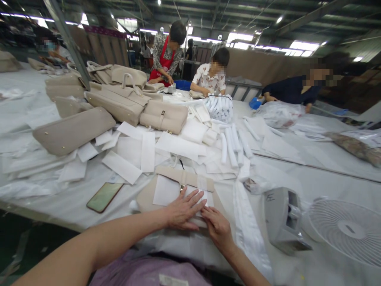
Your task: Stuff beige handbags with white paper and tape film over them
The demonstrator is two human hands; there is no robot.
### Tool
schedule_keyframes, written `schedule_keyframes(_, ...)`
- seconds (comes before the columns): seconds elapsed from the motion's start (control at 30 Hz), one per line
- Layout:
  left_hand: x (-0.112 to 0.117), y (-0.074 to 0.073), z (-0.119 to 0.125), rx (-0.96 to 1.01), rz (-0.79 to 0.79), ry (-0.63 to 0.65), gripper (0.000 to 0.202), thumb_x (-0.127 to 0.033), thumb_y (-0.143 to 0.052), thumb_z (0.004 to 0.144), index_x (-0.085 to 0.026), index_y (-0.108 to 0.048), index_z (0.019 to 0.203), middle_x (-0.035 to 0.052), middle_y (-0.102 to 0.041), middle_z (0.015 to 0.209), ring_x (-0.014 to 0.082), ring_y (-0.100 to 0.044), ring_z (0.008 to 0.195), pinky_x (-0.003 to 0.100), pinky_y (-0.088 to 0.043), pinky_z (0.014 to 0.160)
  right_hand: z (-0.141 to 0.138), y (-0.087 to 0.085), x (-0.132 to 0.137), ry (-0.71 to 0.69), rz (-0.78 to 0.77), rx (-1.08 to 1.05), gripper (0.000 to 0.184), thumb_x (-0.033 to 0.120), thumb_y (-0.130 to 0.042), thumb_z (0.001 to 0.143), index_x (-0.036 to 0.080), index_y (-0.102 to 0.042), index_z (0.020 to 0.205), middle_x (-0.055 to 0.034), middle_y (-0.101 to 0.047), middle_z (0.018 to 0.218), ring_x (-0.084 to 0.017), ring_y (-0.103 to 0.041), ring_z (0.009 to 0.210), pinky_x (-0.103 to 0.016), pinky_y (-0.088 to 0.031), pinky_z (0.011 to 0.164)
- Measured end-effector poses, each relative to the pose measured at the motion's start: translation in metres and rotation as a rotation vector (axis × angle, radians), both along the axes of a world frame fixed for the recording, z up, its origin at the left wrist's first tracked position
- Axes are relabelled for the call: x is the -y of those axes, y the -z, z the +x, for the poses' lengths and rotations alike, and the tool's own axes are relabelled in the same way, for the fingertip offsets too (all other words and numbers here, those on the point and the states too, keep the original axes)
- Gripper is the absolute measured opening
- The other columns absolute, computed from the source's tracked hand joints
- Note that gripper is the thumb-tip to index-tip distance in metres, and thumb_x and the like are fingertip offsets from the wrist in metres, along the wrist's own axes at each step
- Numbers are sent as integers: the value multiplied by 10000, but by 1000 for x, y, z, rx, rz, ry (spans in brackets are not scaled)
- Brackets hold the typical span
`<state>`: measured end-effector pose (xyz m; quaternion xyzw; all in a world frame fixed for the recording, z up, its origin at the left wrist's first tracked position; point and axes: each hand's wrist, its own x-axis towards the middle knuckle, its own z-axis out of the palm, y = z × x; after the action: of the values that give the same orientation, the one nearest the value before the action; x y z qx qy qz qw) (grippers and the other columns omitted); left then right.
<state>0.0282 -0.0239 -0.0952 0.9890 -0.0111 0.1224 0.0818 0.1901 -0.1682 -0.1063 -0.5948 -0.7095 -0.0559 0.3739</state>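
A beige handbag [145, 193] lies flat on the table right in front of me, its flap [169, 173] and small metal clasp turned up towards me. White sheet material [163, 191] shows under the flap, and a pale, see-through strip [202, 183] crosses the flap's right part. My left hand [183, 208] rests flat on the bag just below the clasp, fingers spread. Beside it, my right hand [219, 227] has thumb and fingers pressed together at the bag's lower right; what they pinch is hidden.
A phone [104, 197] lies to the left. Beige handbags [163, 116] are heaped behind loose white sheets [181, 146] and white rolls [230, 147]. On the right stand a white fan [347, 228] and a grey tape dispenser [281, 218]. Several co-workers [210, 77] work across the table.
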Motion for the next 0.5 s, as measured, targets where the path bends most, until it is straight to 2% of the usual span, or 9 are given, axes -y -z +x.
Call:
schedule_keyframes(0.13, 1, -2, -1, 9, 14, 68, 752, -606, -353, 883, -100, -225, 1424, 199, -234, 1484, 327, -123, 1391, 657, -70, 1055, -8, -2, 14, -8, -15, 8, 265, 87, -440, 885, 225, -605, 1040, -38, -705, 1000, -179, -643, 987, -374, -521, 923)
schedule_keyframes(0.27, 4, 0, -2, 26, 18, 140, 606, -517, -395, 910, -121, -348, 1366, 157, -394, 1417, 267, -253, 1361, 601, -106, 1087, -12, -2, 23, -44, 0, 89, 298, 43, -433, 870, 207, -591, 1064, -55, -695, 1035, -174, -630, 1015, -370, -514, 935)
schedule_keyframes(0.4, 13, 4, -6, 36, 13, 138, 460, -398, -390, 944, -135, -404, 1321, 126, -497, 1340, 218, -377, 1292, 562, -139, 1100, -13, -1, 35, -100, 12, 183, 330, 15, -420, 854, 181, -610, 1067, -76, -687, 1055, -175, -620, 1035, -370, -499, 950)
schedule_keyframes(0.5, 18, 4, -7, 30, 21, 126, 413, -364, -356, 961, -149, -414, 1309, 130, -501, 1335, 225, -379, 1289, 592, -157, 1081, -9, -12, 37, -147, -71, 163, 258, 94, -465, 875, 196, -630, 1045, -66, -699, 1017, -175, -650, 965, -343, -516, 912)
